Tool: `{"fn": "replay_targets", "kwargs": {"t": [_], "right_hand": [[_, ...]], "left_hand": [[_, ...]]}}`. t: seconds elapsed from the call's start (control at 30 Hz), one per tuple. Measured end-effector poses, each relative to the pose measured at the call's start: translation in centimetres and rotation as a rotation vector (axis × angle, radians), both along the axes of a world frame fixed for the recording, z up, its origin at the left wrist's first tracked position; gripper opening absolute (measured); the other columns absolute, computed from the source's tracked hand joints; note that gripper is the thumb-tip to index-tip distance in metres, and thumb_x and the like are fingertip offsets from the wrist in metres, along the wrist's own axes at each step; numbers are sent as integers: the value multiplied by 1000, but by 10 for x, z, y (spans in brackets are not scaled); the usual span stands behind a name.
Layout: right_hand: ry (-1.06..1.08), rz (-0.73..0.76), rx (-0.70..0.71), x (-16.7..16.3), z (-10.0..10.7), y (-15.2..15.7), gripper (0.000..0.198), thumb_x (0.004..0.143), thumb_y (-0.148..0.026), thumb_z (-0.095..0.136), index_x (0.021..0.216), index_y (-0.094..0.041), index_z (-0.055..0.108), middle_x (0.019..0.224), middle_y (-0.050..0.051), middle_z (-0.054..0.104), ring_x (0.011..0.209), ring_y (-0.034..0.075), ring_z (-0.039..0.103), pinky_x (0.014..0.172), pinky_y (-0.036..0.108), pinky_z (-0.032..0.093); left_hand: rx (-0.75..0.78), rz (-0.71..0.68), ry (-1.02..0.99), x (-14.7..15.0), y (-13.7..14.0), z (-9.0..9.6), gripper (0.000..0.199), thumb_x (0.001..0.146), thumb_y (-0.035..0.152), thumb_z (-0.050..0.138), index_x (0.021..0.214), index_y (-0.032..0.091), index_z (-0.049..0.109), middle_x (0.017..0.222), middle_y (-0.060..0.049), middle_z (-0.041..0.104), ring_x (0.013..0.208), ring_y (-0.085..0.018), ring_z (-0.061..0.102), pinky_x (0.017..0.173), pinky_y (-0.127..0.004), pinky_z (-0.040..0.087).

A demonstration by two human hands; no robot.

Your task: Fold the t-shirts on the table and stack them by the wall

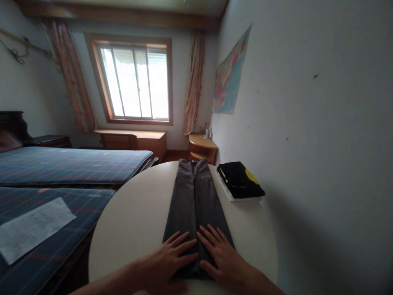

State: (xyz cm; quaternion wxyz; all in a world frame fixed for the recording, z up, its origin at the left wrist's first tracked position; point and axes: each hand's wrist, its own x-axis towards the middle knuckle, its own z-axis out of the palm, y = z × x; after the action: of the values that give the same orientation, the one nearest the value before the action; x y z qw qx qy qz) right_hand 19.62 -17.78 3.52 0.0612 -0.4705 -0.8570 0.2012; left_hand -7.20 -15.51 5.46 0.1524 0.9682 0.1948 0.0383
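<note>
A dark grey garment [193, 196], which looks like a pair of trousers, lies lengthwise on a round white table [138, 217]. Its waistband end points away from me, and a seam or gap runs down its middle. On the near left part of the cloth my left hand [175, 256] rests flat, fingers spread. My right hand [219, 254] lies flat on the near right part, fingers apart too. Both palms press on the fabric without gripping it. The lower end of the garment is partly hidden by my hands and forearms.
Folded black clothing [238, 180] with a yellow patch sits on something white at the table's right, close to the wall [322, 164]. Left of the table are plaid mattresses [76, 164], one bearing a sheet of paper [37, 227]. A desk [150, 141] stands under the window.
</note>
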Motion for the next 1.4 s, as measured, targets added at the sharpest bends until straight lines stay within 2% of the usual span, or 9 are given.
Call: {"fn": "replay_targets", "kwargs": {"t": [0.17, 0.33, 0.43, 0.57, 0.73, 0.93, 1.07, 1.17, 1.4], "right_hand": [[-35, 80, -35, 4, 1, -20, 94, 85, -55, 63, 159, -26, 14, 165, 6, 10, 152, 34, 7, 123, 57, 10], [-77, -21, -24, -9, 1, -25, 89, 84, -55, 61, 158, -22, 25, 164, 8, 18, 151, 36, 14, 123, 55, 14], [-81, -128, 12, -23, 0, -26, 81, 84, -53, 60, 154, -20, 36, 162, 9, 27, 149, 36, 21, 121, 53, 20], [-75, -224, 106, -33, -6, -24, 63, 85, -26, 53, 148, -23, 46, 153, 7, 45, 139, 31, 40, 114, 47, 34], [-31, -215, 115, -32, 0, -18, 69, 78, -10, 46, 143, -32, 52, 143, 1, 57, 128, 27, 51, 107, 43, 40], [-18, -141, 32, -27, 25, -16, 75, 71, -9, 47, 143, -28, 53, 139, 2, 60, 126, 26, 53, 109, 41, 41], [-5, -23, -7, -6, 35, -20, 95, 60, -2, 44, 153, -22, 39, 149, 5, 51, 135, 23, 47, 113, 37, 38], [3, -27, -11, 24, 34, -21, 98, 53, -4, 47, 150, -20, 43, 153, 6, 46, 143, 25, 38, 120, 41, 29], [115, -18, -40, 63, 31, -21, 62, 71, -7, 46, 127, -25, 66, 140, 5, 60, 138, 23, 46, 117, 44, 34]], "left_hand": [[269, 64, -6, 1, -15, -9, 41, 92, 34, 63, 132, 27, 55, 126, -6, 63, 113, -26, 60, 93, -40, 54], [430, 114, 68, 11, -17, -23, 10, 94, 18, 59, 105, 19, 59, 99, -4, 67, 91, -23, 64, 71, -32, 54], [375, 206, 65, 19, -12, -21, 10, 92, 14, 59, 101, 19, 58, 97, -3, 67, 88, -22, 64, 71, -31, 53], [333, 234, 67, 20, -8, -13, 16, 91, 9, 54, 103, 20, 57, 97, -2, 67, 87, -21, 64, 72, -31, 53], [317, 144, 77, 2, -10, -6, 36, 86, 25, 61, 121, 24, 52, 112, -4, 65, 98, -25, 62, 81, -36, 54], [149, 228, -42, -28, 2, -3, 53, 78, 7, 52, 126, 28, 54, 116, -3, 68, 107, -22, 63, 94, -34, 51], [-99, 269, -246, -45, 17, -12, 41, 82, 10, 54, 117, 28, 62, 124, -2, 68, 115, -19, 63, 102, -30, 48], [-252, 344, -391, -52, 25, -28, 34, 90, 23, 55, 123, 28, 61, 130, -4, 67, 122, -21, 60, 108, -35, 44], [-289, 347, -362, -44, 24, -34, 34, 98, 27, 44, 128, 31, 59, 127, -2, 68, 117, -21, 63, 103, -34, 47]]}}
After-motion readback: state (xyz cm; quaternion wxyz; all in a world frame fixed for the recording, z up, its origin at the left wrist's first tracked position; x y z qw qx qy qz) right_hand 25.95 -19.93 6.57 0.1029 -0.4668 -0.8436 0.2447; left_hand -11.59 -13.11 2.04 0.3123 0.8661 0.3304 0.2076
